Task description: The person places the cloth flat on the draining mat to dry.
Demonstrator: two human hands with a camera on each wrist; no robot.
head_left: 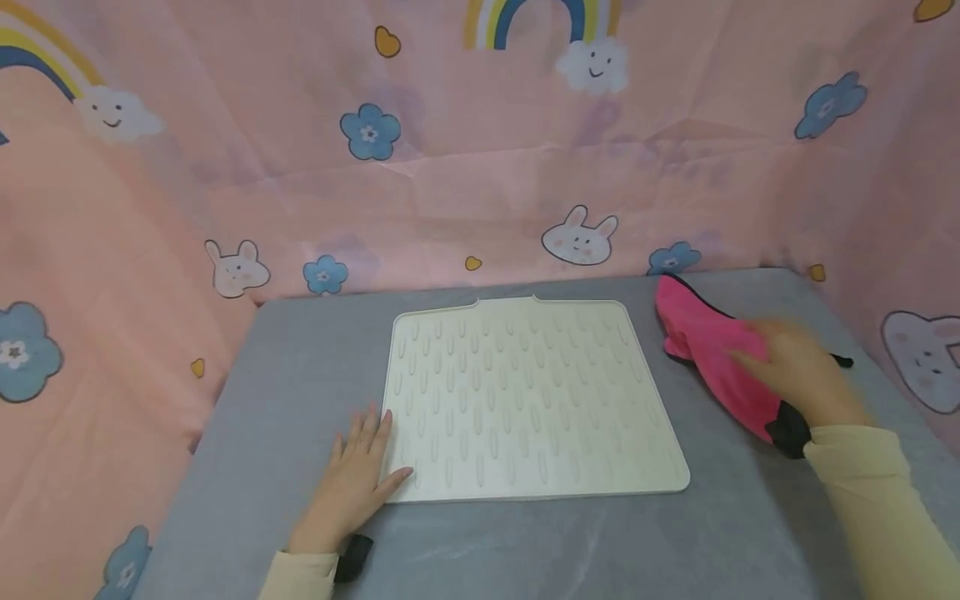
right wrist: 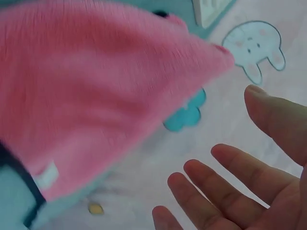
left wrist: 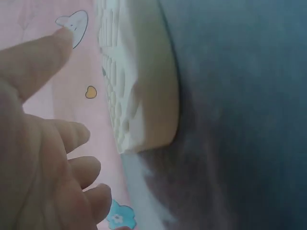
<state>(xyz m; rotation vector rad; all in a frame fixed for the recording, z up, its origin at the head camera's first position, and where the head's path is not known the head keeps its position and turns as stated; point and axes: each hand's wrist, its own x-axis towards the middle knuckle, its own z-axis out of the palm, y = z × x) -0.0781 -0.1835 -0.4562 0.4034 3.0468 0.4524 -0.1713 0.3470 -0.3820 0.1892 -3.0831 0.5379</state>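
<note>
A pale, flat board (head_left: 525, 400) with rows of raised oblong bumps lies on the table; its thick rounded edge (left wrist: 158, 96) shows in the left wrist view. My left hand (head_left: 348, 475) is at its left edge, fingers spread, thumb overlapping the front left corner in the head view. To the right lies a pink fleecy cloth item (head_left: 720, 367) with black trim, a black end and a small white tag (right wrist: 46, 176). Blurred in the head view, my right hand (head_left: 806, 371) is over the pink item; the right wrist view shows its fingers extended and apart, with nothing between them.
A grey cloth (head_left: 300, 367) covers the table. Behind and at both sides hangs a pink curtain (head_left: 465, 200) printed with rabbits, flowers and rainbows. A small black tip (head_left: 844, 361) shows beyond the right hand. A dark band (head_left: 353, 557) sits at the left wrist.
</note>
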